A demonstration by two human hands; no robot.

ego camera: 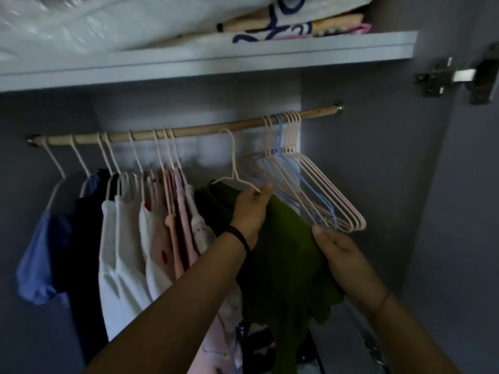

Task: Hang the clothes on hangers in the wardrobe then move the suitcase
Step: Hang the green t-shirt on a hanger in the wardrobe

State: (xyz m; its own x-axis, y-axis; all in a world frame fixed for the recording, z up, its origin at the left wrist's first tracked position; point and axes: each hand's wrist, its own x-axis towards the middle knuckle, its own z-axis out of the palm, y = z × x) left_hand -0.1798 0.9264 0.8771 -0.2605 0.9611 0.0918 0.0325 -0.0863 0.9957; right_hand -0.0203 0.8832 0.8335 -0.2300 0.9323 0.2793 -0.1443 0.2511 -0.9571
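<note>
Right hand (343,255): the grip is closed on the right edge of the green garment (283,252), thumb on top. This hold keeps the fabric spread and takes its weight, so the garment does not slide off sideways.

Left hand (251,209): the grip is a narrow pinch on the lower arm of the pink hanger (232,163), at the garment's upper edge. Holding at this point steers the hook while the cloth stays seated on the hanger.

The green garment hangs between both hands, inside the wardrobe, in the gap between the two hanger groups. The hanger's hook stands at rod (202,130) height; whether it is seated over the rod cannot be told.

Empty hangers (310,184) are bunched at the right end of the rod, which leaves the gap free. Hung clothes (127,225) fill the left part. Folded bedding (135,20) lies on the shelf (243,58) above. The suitcase is not in view.
</note>
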